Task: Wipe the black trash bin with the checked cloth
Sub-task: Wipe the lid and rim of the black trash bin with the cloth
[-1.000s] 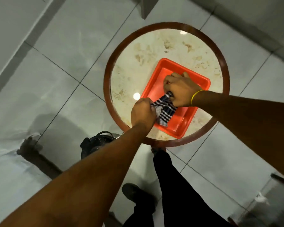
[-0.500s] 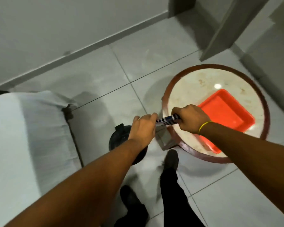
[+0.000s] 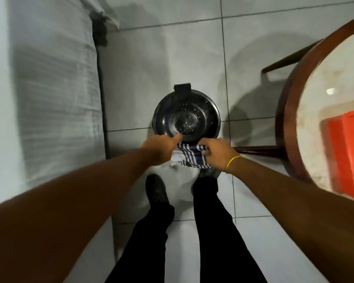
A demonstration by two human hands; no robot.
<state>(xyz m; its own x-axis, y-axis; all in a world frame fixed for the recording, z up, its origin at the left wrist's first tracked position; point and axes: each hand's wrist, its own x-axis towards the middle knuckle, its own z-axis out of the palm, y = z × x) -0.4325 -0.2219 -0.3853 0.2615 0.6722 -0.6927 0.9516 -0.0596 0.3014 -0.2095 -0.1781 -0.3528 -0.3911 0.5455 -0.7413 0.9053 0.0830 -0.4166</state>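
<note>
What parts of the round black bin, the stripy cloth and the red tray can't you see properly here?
Head view only:
- Round black trash bin: only its lid shows; the lid hides the sides.
- Checked cloth: its ends are covered by the left hand and right hand.
- Red plastic tray: cut off by the right edge, blurred.
- Round marble-topped table: also cut off there.

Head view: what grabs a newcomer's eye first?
The round glossy black trash bin at centre on the grey tiled floor, its lid speckled. Just below it, the left hand and right hand hold a dark-and-white checked cloth between them. A bright orange tray sits far right.
</note>
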